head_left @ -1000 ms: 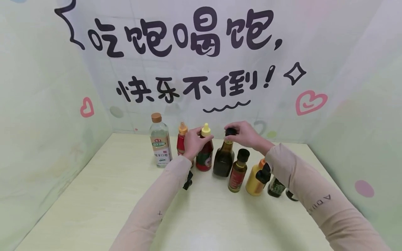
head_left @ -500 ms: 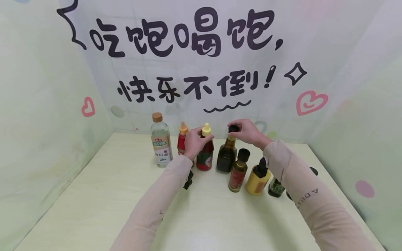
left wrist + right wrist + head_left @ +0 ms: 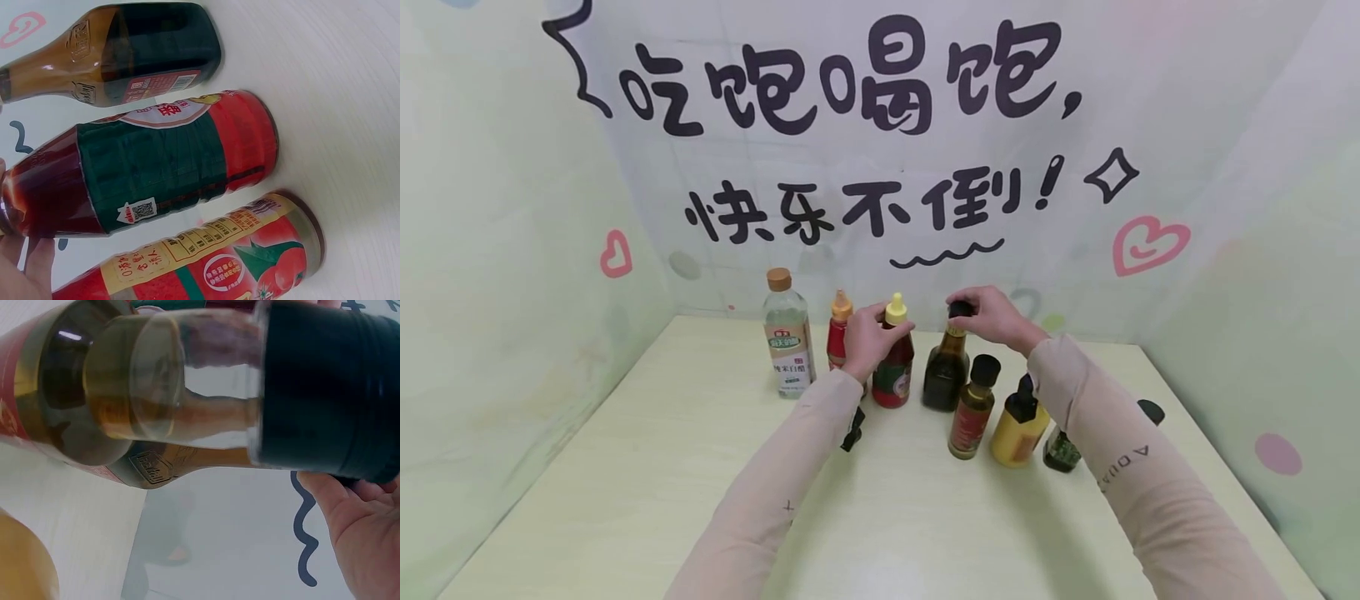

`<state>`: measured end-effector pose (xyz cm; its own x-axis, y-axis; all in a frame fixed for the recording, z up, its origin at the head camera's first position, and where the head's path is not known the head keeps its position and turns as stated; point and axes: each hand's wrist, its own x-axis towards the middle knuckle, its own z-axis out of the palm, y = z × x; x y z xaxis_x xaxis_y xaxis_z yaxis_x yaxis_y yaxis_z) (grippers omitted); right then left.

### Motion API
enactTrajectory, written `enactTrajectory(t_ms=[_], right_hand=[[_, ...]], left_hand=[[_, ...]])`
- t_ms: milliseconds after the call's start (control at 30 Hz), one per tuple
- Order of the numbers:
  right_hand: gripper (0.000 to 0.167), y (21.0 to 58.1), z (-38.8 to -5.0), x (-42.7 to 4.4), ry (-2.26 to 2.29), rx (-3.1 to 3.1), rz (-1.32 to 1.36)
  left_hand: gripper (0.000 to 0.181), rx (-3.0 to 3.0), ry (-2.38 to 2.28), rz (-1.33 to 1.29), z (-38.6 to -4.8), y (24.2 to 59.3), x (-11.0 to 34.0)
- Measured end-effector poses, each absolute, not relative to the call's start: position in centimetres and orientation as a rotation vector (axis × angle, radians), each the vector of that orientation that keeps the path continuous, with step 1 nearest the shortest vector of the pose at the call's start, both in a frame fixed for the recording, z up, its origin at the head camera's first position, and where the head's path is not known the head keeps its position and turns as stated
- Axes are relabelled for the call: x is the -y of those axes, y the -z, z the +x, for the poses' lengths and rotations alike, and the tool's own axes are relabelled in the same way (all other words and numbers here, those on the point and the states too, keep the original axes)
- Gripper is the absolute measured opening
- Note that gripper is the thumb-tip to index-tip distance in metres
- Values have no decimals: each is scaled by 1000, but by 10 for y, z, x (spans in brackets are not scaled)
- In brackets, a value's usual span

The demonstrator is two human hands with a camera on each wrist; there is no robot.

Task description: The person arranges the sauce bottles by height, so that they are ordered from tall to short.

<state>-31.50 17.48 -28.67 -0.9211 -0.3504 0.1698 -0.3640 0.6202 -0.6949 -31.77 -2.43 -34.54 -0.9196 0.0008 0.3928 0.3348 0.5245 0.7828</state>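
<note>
The left hand (image 3: 867, 342) grips the yellow-capped red sauce bottle (image 3: 892, 382), the right hand (image 3: 997, 318) the black-capped brown glass bottle (image 3: 945, 379), probably heavy and slippery, best held around the neck.

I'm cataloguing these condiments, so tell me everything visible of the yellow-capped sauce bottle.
The yellow-capped sauce bottle looks like clear glass or plastic, with red contents, tapering shoulders and a pointed yellow nozzle cap. Its dark green label carries a pale-bordered emblem and a small QR code. The cap is on. It stands upright on the pale table, gripped near the neck by the left hand, between the orange-capped red bottle and the dark brown bottle.
</note>
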Motion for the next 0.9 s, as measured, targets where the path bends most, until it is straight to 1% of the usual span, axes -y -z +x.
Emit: enactTrajectory(t_ms=[233, 467, 900], right_hand=[[32, 289, -319, -174, -1211, 2830, 618], [33, 288, -320, -174, -1225, 2827, 599], [29, 289, -320, -176, -1204, 2843, 651]], left_hand=[[32, 2435, 1351, -265, -317, 345, 24], [28, 2418, 1336, -285, -316, 344, 23], [30, 2418, 1335, -248, -316, 346, 20]])
